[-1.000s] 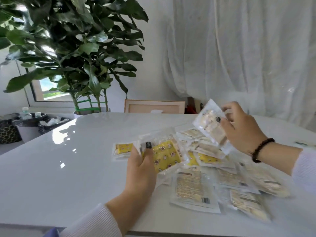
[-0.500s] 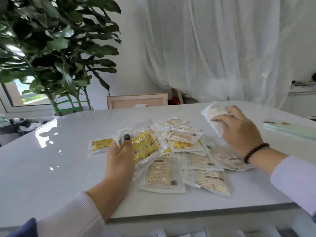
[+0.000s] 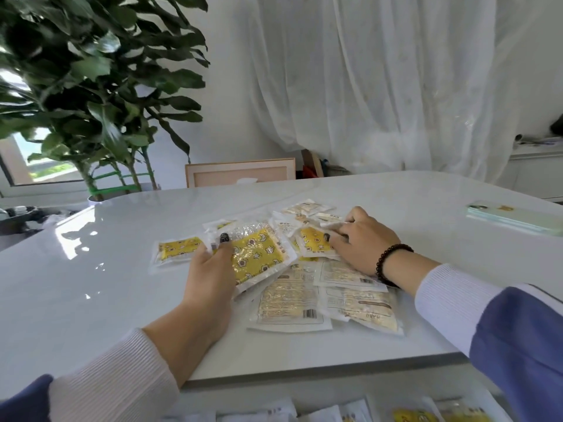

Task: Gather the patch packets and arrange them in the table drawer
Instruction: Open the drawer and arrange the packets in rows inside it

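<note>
I log: packets [image 3: 259, 257] yellow with a star-and-flower print; others [image 3: 289, 303] pale cream, barcoded. Table [image 3: 91, 284] glossy white. Bracelet [image 3: 387, 260] dark-beaded. Plant [image 3: 91, 71] deep green.

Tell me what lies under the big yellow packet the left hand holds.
Under the big yellow packet, gripped by the left hand, a pale barcode packet sticks out toward the camera. Whatever lies beneath its middle is covered.

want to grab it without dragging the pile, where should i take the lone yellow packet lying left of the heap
Pinch the lone yellow packet by its clear sealed border at the far left edge, coming in from the left. It lies flat on the table, and that end looks free, while the left hand and the heap crowd its right end.
</note>
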`<state>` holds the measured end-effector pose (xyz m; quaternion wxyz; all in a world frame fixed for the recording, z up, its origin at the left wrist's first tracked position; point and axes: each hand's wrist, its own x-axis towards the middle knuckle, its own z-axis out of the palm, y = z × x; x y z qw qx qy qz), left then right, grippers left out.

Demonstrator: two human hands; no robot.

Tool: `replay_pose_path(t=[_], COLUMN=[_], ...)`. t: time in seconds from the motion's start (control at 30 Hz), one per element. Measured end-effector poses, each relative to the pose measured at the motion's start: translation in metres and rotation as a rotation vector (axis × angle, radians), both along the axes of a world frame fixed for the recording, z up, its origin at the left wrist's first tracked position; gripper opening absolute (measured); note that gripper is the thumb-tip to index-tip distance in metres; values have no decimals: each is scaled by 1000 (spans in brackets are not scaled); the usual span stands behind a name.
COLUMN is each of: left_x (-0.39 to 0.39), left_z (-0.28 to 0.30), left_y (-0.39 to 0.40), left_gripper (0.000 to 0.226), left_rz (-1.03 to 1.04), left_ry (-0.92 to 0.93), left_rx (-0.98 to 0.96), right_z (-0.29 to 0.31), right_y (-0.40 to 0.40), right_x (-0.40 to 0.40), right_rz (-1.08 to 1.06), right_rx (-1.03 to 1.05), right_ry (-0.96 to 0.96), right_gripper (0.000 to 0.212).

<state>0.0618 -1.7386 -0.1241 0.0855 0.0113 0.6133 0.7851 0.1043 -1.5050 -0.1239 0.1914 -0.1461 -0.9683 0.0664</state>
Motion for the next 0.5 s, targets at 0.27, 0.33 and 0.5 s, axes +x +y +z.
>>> replay_pose_path(t=[0.27,0.33,0.5], left_x=[5,9,17], left_z=[-1,2,1], left_y=[2,2,5], left_gripper=[42,57,97], left_rz=[-86,-131,-248], left_ry=[121,154,389], left_rx=[-196,-265,-577], right_z=[-2,0,0], right_y=[6,7,11], right_x=[2,3,0], right_rz=[176,174,57], right_rx=[-168,-263,-314], right_ry=[545,599,578], right_gripper=[29,26,23])
